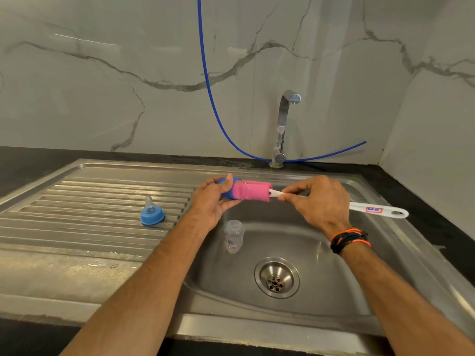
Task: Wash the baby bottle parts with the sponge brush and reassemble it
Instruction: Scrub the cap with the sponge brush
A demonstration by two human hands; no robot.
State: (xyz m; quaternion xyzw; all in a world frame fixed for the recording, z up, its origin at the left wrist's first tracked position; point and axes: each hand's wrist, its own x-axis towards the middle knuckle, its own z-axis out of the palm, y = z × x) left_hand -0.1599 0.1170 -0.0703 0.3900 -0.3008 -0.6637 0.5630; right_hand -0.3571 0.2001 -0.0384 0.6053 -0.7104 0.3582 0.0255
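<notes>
My left hand (pixel 213 199) grips a blue bottle cap (pixel 226 190) above the sink's left rim. The pink sponge head (pixel 253 191) of the sponge brush is pushed into the cap's opening. My right hand (pixel 314 201) pinches the brush's white handle (pixel 377 210) close to the sponge; the handle sticks out to the right. The clear bottle body (pixel 233 236) stands upright in the sink basin (pixel 321 253), below my hands. The blue collar with its clear nipple (pixel 152 214) sits on the ribbed drainboard (pixel 77 201), apart from both hands.
A chrome tap (pixel 284 129) stands behind the basin, with no water seen running. A blue hose (pixel 210 93) hangs down the marble wall and loops behind the tap. The drain (pixel 277 277) is in the basin's middle. Black countertop (pixel 25 160) surrounds the sink.
</notes>
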